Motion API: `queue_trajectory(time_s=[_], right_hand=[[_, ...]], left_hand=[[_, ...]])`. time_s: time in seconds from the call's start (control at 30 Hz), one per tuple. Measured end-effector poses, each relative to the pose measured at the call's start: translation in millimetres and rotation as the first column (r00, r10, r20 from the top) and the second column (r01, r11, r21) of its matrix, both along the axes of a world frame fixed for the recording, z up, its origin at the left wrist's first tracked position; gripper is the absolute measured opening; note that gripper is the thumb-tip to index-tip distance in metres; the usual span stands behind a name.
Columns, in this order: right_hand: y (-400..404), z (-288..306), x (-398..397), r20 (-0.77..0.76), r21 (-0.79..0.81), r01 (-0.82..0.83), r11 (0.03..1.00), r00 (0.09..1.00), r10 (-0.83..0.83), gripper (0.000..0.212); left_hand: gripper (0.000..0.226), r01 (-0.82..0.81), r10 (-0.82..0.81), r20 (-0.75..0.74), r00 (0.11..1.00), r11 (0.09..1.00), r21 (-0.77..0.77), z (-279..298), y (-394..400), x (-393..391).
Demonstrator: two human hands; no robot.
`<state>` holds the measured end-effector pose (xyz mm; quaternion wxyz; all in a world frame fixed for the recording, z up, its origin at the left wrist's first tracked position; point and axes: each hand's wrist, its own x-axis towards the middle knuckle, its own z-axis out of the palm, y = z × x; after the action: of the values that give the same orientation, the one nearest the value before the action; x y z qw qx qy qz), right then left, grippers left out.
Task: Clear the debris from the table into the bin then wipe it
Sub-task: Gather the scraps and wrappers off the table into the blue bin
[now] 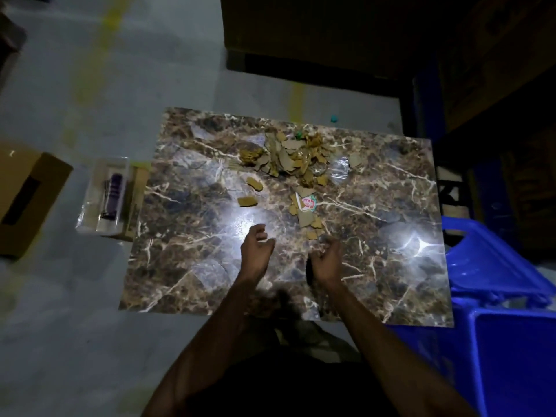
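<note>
A brown marble-patterned table [186,224] fills the middle of the head view. Torn cardboard scraps and crumpled paper [288,158] lie piled near its far edge, with a small green piece among them. More scraps trail toward me around a red-and-white label [309,203]. Two loose brown bits [247,201] lie left of that trail. My left hand [255,251] hovers above the table's middle, fingers loosely curled, holding nothing. My right hand [328,260] is beside it, fingers curled, just short of the nearest scraps [313,233]. I cannot tell whether it holds anything.
A clear plastic box [103,195] with a purple item stands on the floor at the table's left edge. A cardboard box [27,194] lies further left. Blue plastic crates [496,296] crowd the right side. A dark shelf unit [316,40] stands behind the table.
</note>
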<state>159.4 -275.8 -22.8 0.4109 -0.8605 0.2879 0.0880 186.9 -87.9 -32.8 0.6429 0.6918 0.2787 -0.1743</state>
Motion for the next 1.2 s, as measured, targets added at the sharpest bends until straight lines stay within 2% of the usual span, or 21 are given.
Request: queue_trajectory(time_s=[0.1, 0.17, 0.3, 0.43, 0.5, 0.6, 0.67, 0.77, 0.83, 0.9, 0.97, 1.03, 1.1, 1.2], right_hand=[[7.9, 0.5, 30.5, -0.039, -0.044, 0.025, 0.999, 0.999, -0.027, 0.050], [14.5, 1.3, 49.6, -0.021, -0.054, -0.005, 0.999, 1.000, 0.004, 0.050], [24.7, -5.0, 94.0, 0.016, 0.049, -0.026, 0.998, 1.000, 0.025, 0.041], [30.5, -4.4, 126.5, 0.092, 0.156, -0.119, 0.981, 0.990, 0.105, 0.043], [22.6, 3.7, 136.0, 0.182, 0.182, -0.101, 0.978, 0.981, 0.067, 0.041], [2.5, 9.7, 152.7, 0.329, 0.082, -0.108, 0.991, 0.941, 0.076, 0.041], [-4.6, 10.3, 169.8, 0.344, 0.034, -0.120, 0.992, 0.934, 0.101, 0.051], [-2.4, -1.8, 196.7, 0.222, 0.001, -0.170, 0.986, 0.961, 0.165, 0.074], [4.4, -10.4, 205.1, 0.151, -0.015, -0.230, 0.973, 0.961, 0.230, 0.079], [10.7, -15.8, 200.0, 0.162, -0.035, -0.270, 0.962, 0.948, 0.272, 0.075], [16.9, -15.0, 184.9, 0.207, 0.002, -0.284, 0.959, 0.938, 0.277, 0.065], [17.8, -9.6, 171.2, 0.266, 0.015, -0.296, 0.955, 0.922, 0.282, 0.059], [12.4, -1.1, 167.1, 0.311, -0.025, -0.300, 0.954, 0.904, 0.293, 0.057], [0.1, 24.6, 184.1, 0.373, 0.002, -0.251, 0.968, 0.898, 0.232, 0.042]], left_hand=[[0.062, -0.027, 0.033, -0.035, 0.999, 0.988, 0.150, 5.7, 6.2, 28.8], [0.064, -0.033, 0.040, -0.027, 0.999, 0.974, 0.224, 4.6, 6.6, 49.6], [0.056, 0.054, -0.057, -0.001, 0.998, 0.941, 0.333, 11.9, -5.7, 89.6], [0.048, 0.147, -0.155, 0.007, 0.988, 0.948, 0.283, -3.7, -12.7, 108.1], [0.033, 0.109, -0.136, 0.065, 0.989, 0.944, 0.310, -3.9, -8.3, 112.2], [0.023, -0.037, -0.061, 0.229, 0.971, 0.915, 0.401, 14.4, 3.7, 129.6], [0.043, -0.054, -0.097, 0.271, 0.958, 0.865, 0.500, 19.1, 14.0, 146.9], [0.083, 0.058, -0.221, 0.193, 0.956, 0.786, 0.615, 12.0, 24.7, 177.2], [0.093, 0.158, -0.296, 0.116, 0.948, 0.756, 0.635, 7.2, 22.3, 188.8], [0.087, 0.234, -0.371, 0.084, 0.925, 0.730, 0.642, 2.5, 14.5, 189.7], [0.073, 0.234, -0.423, 0.151, 0.893, 0.725, 0.648, -2.2, 8.8, 181.6], [0.065, 0.226, -0.448, 0.240, 0.861, 0.760, 0.610, -2.0, 6.7, 171.6], [0.063, 0.214, -0.428, 0.302, 0.851, 0.811, 0.545, -2.0, 9.7, 164.9], [0.056, 0.079, -0.339, 0.386, 0.858, 0.829, 0.553, 5.1, 15.7, 169.7]])
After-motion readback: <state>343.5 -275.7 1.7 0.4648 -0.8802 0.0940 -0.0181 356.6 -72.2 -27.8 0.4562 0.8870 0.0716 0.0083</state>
